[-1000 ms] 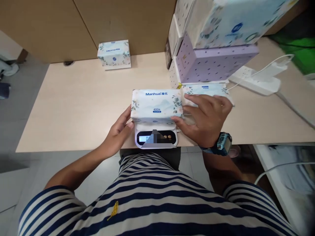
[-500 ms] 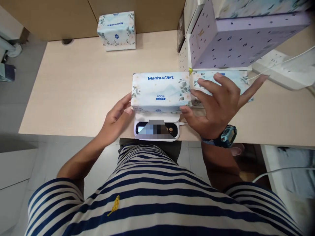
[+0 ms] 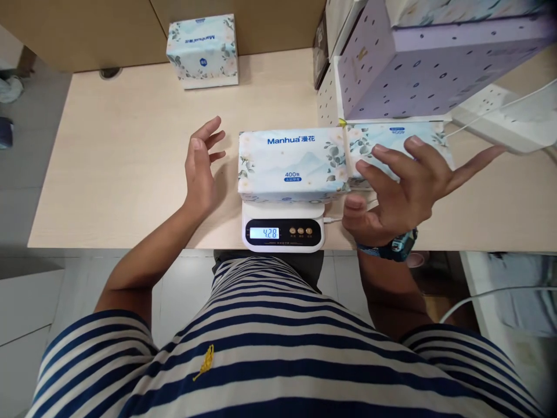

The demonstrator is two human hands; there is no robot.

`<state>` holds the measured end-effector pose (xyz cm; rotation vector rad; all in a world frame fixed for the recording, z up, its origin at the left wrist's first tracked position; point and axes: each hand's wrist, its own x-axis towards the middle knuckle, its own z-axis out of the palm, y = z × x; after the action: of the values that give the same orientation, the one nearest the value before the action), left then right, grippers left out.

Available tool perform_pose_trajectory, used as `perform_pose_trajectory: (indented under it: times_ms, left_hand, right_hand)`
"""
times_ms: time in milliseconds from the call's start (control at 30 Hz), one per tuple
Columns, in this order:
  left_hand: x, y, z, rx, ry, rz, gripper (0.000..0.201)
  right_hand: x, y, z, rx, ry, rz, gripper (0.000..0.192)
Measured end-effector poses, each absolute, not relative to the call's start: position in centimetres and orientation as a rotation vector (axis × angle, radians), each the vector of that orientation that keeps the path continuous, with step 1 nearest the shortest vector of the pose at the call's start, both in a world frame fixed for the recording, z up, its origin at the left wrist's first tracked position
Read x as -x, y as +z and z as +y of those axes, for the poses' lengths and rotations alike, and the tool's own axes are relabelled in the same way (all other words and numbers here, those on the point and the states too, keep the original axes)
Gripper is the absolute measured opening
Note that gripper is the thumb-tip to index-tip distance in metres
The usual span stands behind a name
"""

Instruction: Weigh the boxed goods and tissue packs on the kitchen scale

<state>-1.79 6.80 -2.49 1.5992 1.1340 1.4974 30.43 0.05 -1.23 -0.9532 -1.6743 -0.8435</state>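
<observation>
Leaving the pack [image 3: 292, 161], left hand [image 3: 202, 168] and, seemingly, right hand [image 3: 399, 200] now hover empty, spread.

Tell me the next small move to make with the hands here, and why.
I'd probably draw the right hand a little farther from the tissue pack: its thumb and fingers hover close to the pack's right end, while the left hand is well apart. The pack rests on the scale and the display shows digits, so a stray touch could disturb the reading.
</observation>
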Motion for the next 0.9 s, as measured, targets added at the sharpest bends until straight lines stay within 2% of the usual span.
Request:
perform_pose_trajectory:
  times_ms: [200,333,467,667,767,900]
  left_hand:
    - [1.7,-2.4,6.3,-1.616,1.477,1.089,0.074]
    - [2.6,-3.2,7.0,-1.661,1.423,1.028,0.071]
    - [3.2,-3.3,7.0,-1.678,1.434,1.002,0.073]
    - [2.0,-1.9,5.8,-1.703,1.466,1.034,0.069]
    - [1.6,-1.6,5.5,-1.715,1.476,1.021,0.063]
    - [1.0,-1.2,5.0,-1.726,1.476,1.072,0.065]
  right_hand:
    - [-31.0,-1.9,-0.7,1.187,-0.789,-1.696,0.068]
    - [-31.2,-2.0,-0.6,1.101,-0.819,-1.701,0.063]
    - [-31.6,-1.9,-0.7,1.165,-0.769,-1.723,0.067]
    - [-31.5,-0.9,-0.8,1.039,-0.762,-1.792,0.045]
    - [-31.3,-0.7,-0.6,0.980,-0.730,-1.783,0.043]
    - [-31.4,-0.8,-0.5,0.988,-0.721,-1.797,0.043]
